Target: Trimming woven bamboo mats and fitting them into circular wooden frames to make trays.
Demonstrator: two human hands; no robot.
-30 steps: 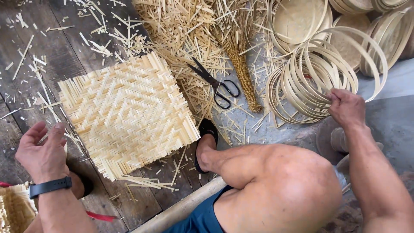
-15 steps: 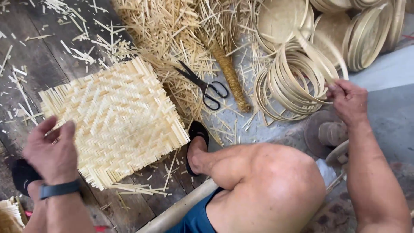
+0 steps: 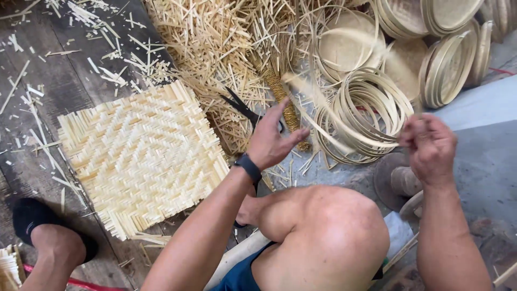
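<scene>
Sitting low, bare knee up between the arms, black shoe on the plank floor far out left of both hands.

Right hand: grip pinched shut, fingertips together on the end of a thin bamboo strip. Strip blurred; it runs from this grip up and left, across the hoop coil, to the left hand.

Left hand: black watch at the wrist, fingers spread, thumb out. Strip passes at or just beyond the fingertips; cannot tell whether this grip has closed on it or only guides it.

Just behind the left hand: black scissors, half hidden by the fingers, lying on loose bamboo offcuts. A bound bundle stands beside them.

Well left of the left grip: square woven mat, flat on the floor, frayed edges, nobody touching it.

Beyond the right grip, farther off: stacked round woven trays on edge, more hoops.

Judgement on handling: strip is long, springy, thin. Best kept pinched firm at the right end while the left hand takes it lightly farther along, so it bows evenly and does not kink or whip. Keep it clear of the coil beneath, or it may snag a loop. Mind the scissors by the left fingers.
</scene>
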